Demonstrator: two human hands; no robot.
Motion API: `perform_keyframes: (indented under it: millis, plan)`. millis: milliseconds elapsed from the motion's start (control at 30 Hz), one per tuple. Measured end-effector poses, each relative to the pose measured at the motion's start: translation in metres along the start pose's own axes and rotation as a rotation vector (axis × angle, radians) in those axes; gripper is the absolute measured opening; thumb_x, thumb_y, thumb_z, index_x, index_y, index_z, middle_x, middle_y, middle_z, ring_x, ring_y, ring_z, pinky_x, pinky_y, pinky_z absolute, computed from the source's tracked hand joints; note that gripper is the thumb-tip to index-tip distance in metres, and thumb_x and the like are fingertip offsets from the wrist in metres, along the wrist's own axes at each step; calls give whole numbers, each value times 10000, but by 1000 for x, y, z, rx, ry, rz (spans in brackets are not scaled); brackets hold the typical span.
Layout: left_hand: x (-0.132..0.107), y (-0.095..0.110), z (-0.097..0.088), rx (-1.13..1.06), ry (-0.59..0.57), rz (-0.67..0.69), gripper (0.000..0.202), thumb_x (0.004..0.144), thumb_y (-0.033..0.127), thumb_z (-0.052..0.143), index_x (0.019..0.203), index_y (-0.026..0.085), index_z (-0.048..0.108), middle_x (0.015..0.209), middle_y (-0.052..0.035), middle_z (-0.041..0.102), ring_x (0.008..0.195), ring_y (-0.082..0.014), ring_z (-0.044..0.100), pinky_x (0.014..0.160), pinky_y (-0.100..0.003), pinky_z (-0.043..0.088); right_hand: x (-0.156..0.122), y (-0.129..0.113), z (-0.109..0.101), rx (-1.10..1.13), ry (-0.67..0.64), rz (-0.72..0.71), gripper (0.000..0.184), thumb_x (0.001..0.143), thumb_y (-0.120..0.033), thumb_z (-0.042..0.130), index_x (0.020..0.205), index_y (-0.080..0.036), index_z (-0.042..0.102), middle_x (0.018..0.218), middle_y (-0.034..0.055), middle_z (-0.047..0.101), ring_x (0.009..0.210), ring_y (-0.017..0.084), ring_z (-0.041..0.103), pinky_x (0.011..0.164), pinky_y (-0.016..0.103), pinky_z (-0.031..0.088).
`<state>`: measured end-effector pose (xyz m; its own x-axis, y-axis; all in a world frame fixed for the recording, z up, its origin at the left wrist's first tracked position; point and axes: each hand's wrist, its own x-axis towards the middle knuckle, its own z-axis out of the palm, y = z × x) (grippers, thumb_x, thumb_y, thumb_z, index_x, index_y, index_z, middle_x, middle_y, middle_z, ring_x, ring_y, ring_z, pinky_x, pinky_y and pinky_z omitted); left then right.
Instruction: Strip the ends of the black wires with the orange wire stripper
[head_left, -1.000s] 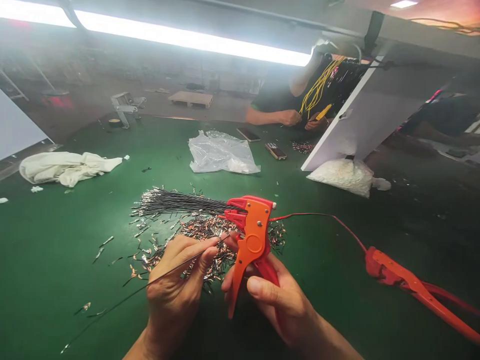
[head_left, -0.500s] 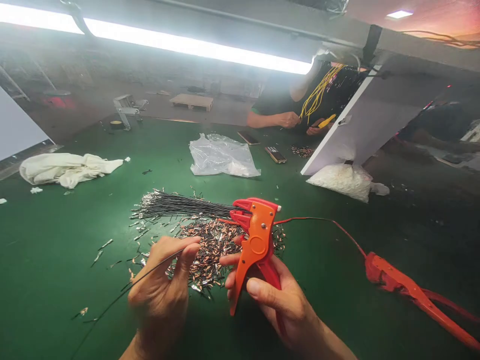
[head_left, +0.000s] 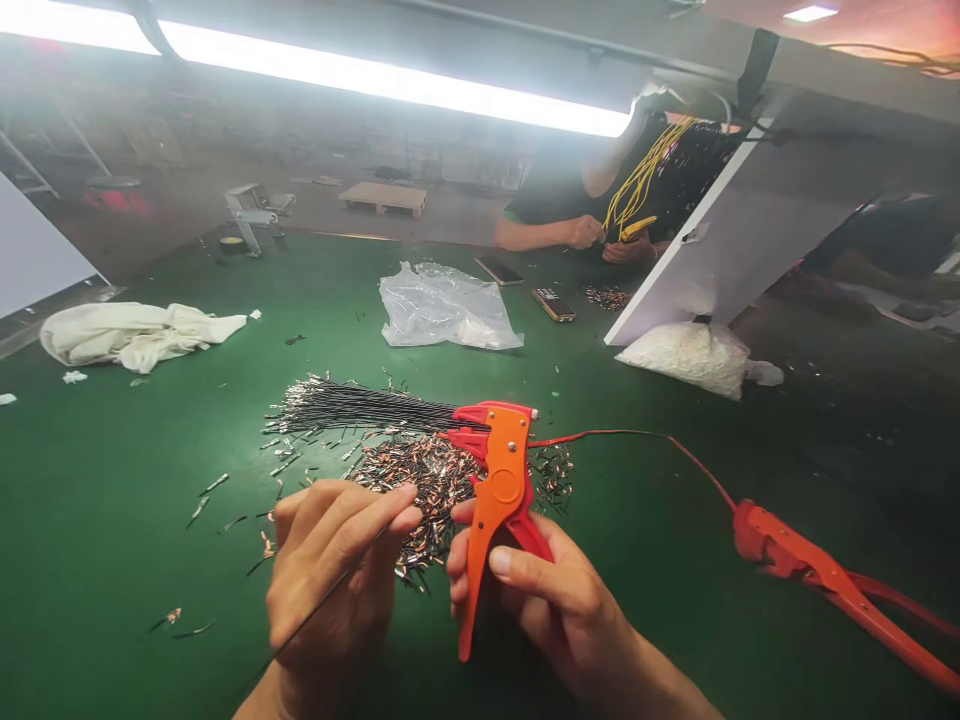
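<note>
Left hand (head_left: 337,550) pinched one black wire (head_left: 311,616); right hand (head_left: 555,590) curled, gripping upright orange-and-red wire stripper (head_left: 502,487). Both held above green desk (head_left: 120,480), near a heap of cut wire scraps (head_left: 435,475).

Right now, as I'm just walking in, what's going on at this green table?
A person's right hand holds an orange-and-red hand tool upright, its handles spread. The left hand pinches a single dark wire, which is apart from the tool's jaws. Beyond the hands lie a heap of short wire bits and a bundle of black wires. A similar tool lies off to the right. Across the table, a co-worker's hands are at some yellow wires.
</note>
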<state>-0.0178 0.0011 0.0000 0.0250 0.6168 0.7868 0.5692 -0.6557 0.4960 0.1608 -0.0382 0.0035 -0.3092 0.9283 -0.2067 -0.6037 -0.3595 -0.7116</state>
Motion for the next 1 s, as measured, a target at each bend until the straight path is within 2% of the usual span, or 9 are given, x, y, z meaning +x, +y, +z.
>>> perform_keyframes:
  millis: [133,400,600,733,833,933,1000]
  plan:
    - [2,4,2,-6,-33,43,185,834,138,660,951,276,699,672,42,706,624,-146,587,751,-323,367,-2,0,-2,48,-11,4,309,794,-239,710,1072,-122,642,866,62,698,733,158,662,724,313,527]
    - [-1,7,0,109,-36,84,178,847,163,665,975,283,694,653,33,716,706,-184,609,794,-353,336,0,0,-2,184,-90,43,373,726,-74,622,1095,-123,633,958,92,730,871,215,709,825,385,538]
    - [-3,3,-2,199,-8,173,165,866,127,658,972,249,692,641,26,699,734,-184,589,784,-368,313,0,0,-6,125,-72,45,473,662,-26,554,1120,-120,626,982,104,740,910,249,715,851,412,525]
    - [-4,-2,-2,187,-19,204,238,833,68,663,986,246,702,632,26,690,736,-186,580,738,-347,350,-1,-1,0,149,-93,49,468,653,-8,523,1094,-127,624,985,93,737,924,261,719,890,447,514]
    - [-4,-5,-3,202,-20,275,250,801,39,676,974,217,710,620,13,696,767,-199,590,747,-347,369,-1,-1,5,132,-68,25,539,596,34,490,1086,-148,620,999,81,733,989,269,700,926,469,501]
    - [-2,-5,-4,233,-16,338,239,783,22,685,942,197,720,646,-2,719,800,-208,595,789,-359,368,0,-1,8,104,-41,9,611,566,41,465,1123,-162,615,1067,92,725,1087,261,659,943,432,494]
    - [-2,-2,-4,227,-33,362,210,790,35,688,926,192,719,671,-7,731,823,-213,595,821,-370,364,1,-1,8,115,-26,-3,625,548,37,457,1114,-170,622,1088,86,723,1040,229,670,908,376,511]
